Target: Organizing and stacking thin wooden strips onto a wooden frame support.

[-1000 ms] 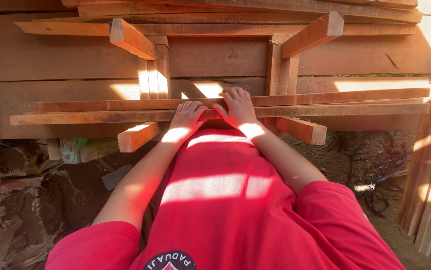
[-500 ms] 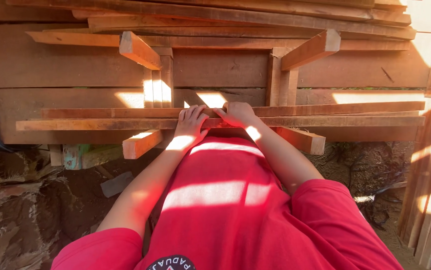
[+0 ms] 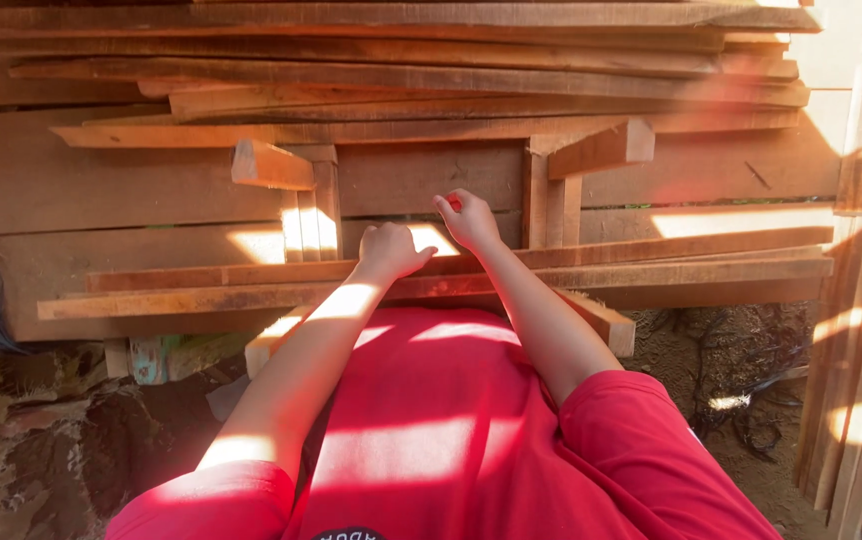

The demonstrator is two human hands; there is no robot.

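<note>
Both hands have lifted since the earlier frame, going from the long slats up toward the wood behind them, and the view now shows more of the stack. Biggest of all is the pile of planks (image 3: 401,70) at the top, long boards lying flat and running left to right. Under it sits a wide board wall (image 3: 131,190) with short upright posts (image 3: 326,205) and two stubby blocks, the left block (image 3: 271,165) and the right block (image 3: 601,148), sticking out toward the person. Next come the two long slats (image 3: 651,262), thin strips lying across the front, just above the red shirt (image 3: 431,430). Their long side runs left to right, with the right ends pointing a little upward in the picture. The left hand (image 3: 389,250) is curled into a loose fist and rests at the top slat; I cannot tell if it grips anything. The right hand (image 3: 469,218) is raised above the slats with its fingers pinched together on a small red thing (image 3: 454,203), too tiny to name. It looks like the person is marking or checking a spot on the wood, judging from the pinched fingers. A next move would need a steady hand and the slats kept from sliding. Dirt and rocks (image 3: 41,440) lie below on the left.
</note>
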